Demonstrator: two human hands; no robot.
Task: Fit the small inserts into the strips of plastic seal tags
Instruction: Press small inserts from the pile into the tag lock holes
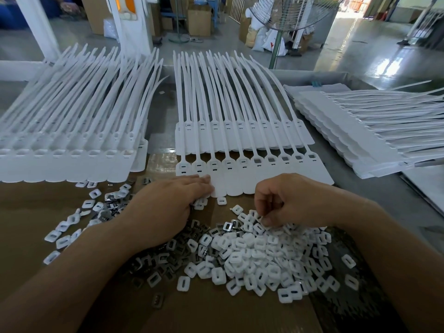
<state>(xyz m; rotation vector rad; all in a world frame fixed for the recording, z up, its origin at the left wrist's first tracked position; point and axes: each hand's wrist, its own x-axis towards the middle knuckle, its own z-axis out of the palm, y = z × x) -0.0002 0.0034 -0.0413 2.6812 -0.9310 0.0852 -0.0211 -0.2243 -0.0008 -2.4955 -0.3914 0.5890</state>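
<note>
Right hand [295,200], centre-right, curls fingers [264,203] pinching one of the inserts [259,251] heaped lower centre on worktop [396,200], left hand [165,207] flat, holding nothing, on mid-frame tag strip [240,183]; inserts prob. light, stiff, slick, so nip by edges.

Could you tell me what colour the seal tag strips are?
The long plastic strips are white; head view.

A factory floor — cartons [199,20], sacks [258,39], stacked seal-tag strips [242,140].
</note>
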